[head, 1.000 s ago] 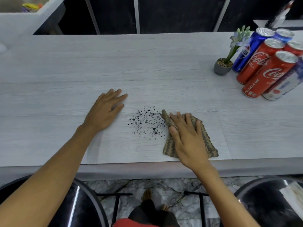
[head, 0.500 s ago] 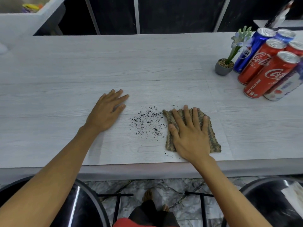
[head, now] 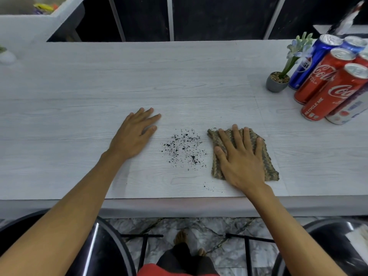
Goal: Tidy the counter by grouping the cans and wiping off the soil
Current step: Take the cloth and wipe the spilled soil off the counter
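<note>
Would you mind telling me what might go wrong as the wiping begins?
The soil lies near the counter front edge, so a sweep toward the person may drop it on the floor. A few grains sit below the cloth under the right hand and could be missed.

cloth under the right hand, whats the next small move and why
Probably slide the cloth leftward across the soil. The right hand lies flat on it just right of the dark specks, which are scattered between it and the left hand, flat on the counter. The cans already stand grouped at far right, so wiping is what remains.
</note>
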`<control>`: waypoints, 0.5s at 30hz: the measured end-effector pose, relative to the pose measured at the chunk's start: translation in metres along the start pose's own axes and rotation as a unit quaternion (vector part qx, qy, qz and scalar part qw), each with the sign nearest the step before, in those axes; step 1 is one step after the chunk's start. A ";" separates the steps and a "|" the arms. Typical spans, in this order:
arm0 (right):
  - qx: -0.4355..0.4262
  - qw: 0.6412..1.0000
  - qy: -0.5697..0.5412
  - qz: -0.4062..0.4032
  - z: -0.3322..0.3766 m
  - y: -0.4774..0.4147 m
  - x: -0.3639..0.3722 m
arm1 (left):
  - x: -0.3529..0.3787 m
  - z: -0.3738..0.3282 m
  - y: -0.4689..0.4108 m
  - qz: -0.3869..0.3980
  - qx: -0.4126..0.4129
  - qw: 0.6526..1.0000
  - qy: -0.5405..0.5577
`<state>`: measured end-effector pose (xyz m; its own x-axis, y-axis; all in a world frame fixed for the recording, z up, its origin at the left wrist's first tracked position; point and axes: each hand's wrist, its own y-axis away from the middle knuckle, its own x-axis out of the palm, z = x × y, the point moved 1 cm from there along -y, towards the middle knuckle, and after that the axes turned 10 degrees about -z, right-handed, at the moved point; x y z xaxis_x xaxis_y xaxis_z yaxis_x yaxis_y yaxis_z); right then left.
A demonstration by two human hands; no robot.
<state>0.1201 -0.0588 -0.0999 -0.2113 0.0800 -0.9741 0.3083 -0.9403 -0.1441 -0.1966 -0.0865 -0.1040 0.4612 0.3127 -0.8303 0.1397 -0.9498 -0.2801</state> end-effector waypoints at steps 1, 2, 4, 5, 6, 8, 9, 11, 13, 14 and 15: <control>0.003 1.000 0.001 -0.001 0.006 -0.003 0.001 | 0.000 0.000 0.000 -0.001 -0.001 1.000 -0.002; -0.005 1.000 0.000 -0.002 0.014 -0.003 0.002 | 0.000 0.000 0.000 -0.001 -0.002 1.000 -0.002; -0.041 0.999 -0.011 -0.002 0.028 0.003 0.004 | 0.000 0.000 0.000 0.001 -0.004 1.000 -0.001; -0.059 0.998 -0.017 -0.001 0.029 0.008 0.005 | 0.000 0.000 0.001 0.003 -0.003 1.000 -0.001; -0.071 0.997 -0.022 -0.001 0.026 0.011 0.005 | 0.001 -0.001 0.001 0.005 -0.003 1.000 -0.002; -0.071 0.997 -0.022 -0.002 0.015 0.010 0.002 | 0.000 -0.001 0.001 0.004 -0.004 1.000 0.000; -0.056 0.998 -0.020 0.000 0.010 0.005 0.002 | 0.000 -0.001 0.001 0.002 -0.003 1.000 0.001; -0.022 1.000 -0.012 0.007 0.011 -0.007 0.003 | 0.001 -0.001 0.001 0.000 -0.004 1.000 0.003; -0.023 1.000 -0.013 0.012 0.028 -0.011 0.004 | 0.001 -0.001 0.001 0.001 -0.005 1.000 0.005; -0.040 0.999 -0.019 0.012 0.038 -0.008 0.005 | 0.001 -0.001 0.001 0.000 -0.005 1.000 0.005; -0.059 0.998 -0.028 0.009 0.047 -0.001 0.006 | 0.001 -0.001 0.001 0.000 -0.005 1.000 0.005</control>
<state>0.0752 -0.0725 -0.0977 -0.2561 0.0417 -0.9658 0.4189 -0.8956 -0.1498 -0.1954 -0.0876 -0.1043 0.4695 0.3118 -0.8261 0.1483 -0.9501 -0.2743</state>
